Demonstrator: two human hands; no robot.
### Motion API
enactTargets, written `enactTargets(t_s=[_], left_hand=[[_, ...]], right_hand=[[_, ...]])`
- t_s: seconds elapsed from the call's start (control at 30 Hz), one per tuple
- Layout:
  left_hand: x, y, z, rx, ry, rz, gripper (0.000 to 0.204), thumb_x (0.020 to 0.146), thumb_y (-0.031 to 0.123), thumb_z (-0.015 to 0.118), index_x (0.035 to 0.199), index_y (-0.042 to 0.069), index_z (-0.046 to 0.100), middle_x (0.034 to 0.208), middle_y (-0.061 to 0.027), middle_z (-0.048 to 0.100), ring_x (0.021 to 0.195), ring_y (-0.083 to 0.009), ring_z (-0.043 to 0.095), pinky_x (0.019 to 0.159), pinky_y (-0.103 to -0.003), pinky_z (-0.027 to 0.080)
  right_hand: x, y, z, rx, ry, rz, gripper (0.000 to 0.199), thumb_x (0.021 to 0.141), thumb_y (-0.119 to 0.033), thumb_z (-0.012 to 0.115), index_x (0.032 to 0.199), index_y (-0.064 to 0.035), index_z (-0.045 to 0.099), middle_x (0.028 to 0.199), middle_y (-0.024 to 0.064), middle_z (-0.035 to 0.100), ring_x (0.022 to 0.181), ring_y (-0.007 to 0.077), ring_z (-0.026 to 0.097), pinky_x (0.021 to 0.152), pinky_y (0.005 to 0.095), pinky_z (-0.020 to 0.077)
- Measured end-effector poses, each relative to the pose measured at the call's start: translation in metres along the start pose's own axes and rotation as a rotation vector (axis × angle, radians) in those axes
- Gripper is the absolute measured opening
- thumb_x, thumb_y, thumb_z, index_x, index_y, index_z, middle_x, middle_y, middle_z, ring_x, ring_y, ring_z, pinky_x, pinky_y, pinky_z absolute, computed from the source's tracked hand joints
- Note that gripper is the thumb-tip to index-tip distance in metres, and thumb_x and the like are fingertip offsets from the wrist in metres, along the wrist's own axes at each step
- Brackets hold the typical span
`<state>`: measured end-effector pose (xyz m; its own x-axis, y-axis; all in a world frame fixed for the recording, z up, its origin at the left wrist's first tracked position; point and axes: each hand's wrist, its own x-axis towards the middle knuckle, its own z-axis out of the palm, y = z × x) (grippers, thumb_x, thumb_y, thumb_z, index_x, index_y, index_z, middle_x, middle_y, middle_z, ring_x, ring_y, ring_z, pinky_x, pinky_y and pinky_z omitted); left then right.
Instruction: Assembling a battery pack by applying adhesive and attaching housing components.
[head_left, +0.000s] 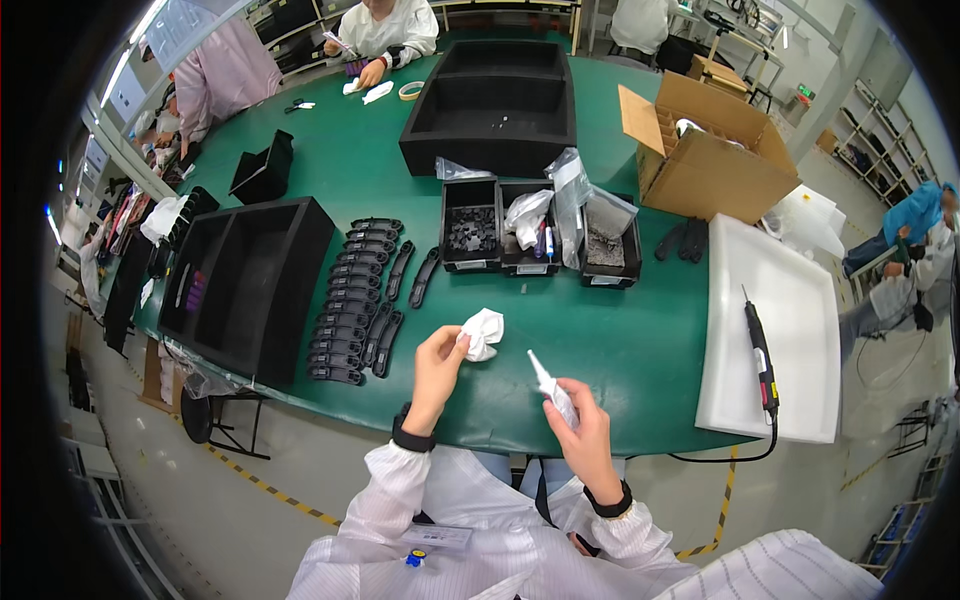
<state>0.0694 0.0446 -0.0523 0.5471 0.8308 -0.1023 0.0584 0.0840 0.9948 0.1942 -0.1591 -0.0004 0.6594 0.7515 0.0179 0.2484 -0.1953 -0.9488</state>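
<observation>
Just above the near part of the table, my left hand point(436, 372) pinches a crumpled white wipe point(484, 336) between thumb and fingers. To its right, my right hand point(588, 432) is closed around a small white tube point(562, 402) with a long pointed nozzle. The nozzle tilts up and to the left, toward the wipe but apart from it. Curved black plastic parts point(340, 330) lie in a stacked column left of my left hand, with several more set beside the column. My fingers hide part of the tube.
Small black bins point(470, 262) holding little dark parts and bags stand beyond my hands. Large black divided trays point(290, 290) sit left and at the back. An electric screwdriver point(762, 360) lies on white foam point(722, 400) at right, near an open cardboard box point(715, 175). Co-workers sit across the table.
</observation>
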Motion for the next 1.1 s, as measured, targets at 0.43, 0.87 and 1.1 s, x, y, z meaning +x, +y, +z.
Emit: enactTargets(t_s=[0.43,0.87,1.1], left_hand=[[-0.092,0.036,-0.001,-0.226,-0.155,-0.017,0.011,0.091,0.002,0.065,0.099,-0.005,0.062,0.09,-0.0016,0.059,0.085,-0.0089,0.058,0.075,-0.023,0.047],[-0.11,0.011,-0.023,0.266,-0.063,0.154,0.014,0.081,0.0,0.058,0.073,0.0,0.047,0.069,-0.0004,0.039,0.066,-0.0095,0.037,0.056,-0.028,0.033],[-0.104,0.008,-0.049,0.273,-0.174,0.092,0.019,0.096,0.013,0.061,0.089,-0.003,0.057,0.075,0.0011,0.052,0.071,-0.0087,0.045,0.062,-0.025,0.039]], right_hand=[[-0.023,-0.009,0.02,-0.069,-0.237,-0.256,0.031,0.084,-0.011,0.072,0.111,0.0006,0.061,0.095,0.0165,0.067,0.078,0.0309,0.067,0.069,0.0343,0.0521],[-0.039,0.015,0.014,-0.287,-0.239,-0.566,0.049,0.078,-0.016,0.071,0.124,-0.0044,0.059,0.093,0.0122,0.064,0.082,0.0287,0.065,0.072,0.0377,0.0534],[-0.037,0.002,-0.003,0.201,-0.517,-0.124,0.034,0.092,-0.02,0.064,0.119,0.0002,0.058,0.108,0.0122,0.065,0.095,0.0249,0.064,0.085,0.0337,0.0481]])
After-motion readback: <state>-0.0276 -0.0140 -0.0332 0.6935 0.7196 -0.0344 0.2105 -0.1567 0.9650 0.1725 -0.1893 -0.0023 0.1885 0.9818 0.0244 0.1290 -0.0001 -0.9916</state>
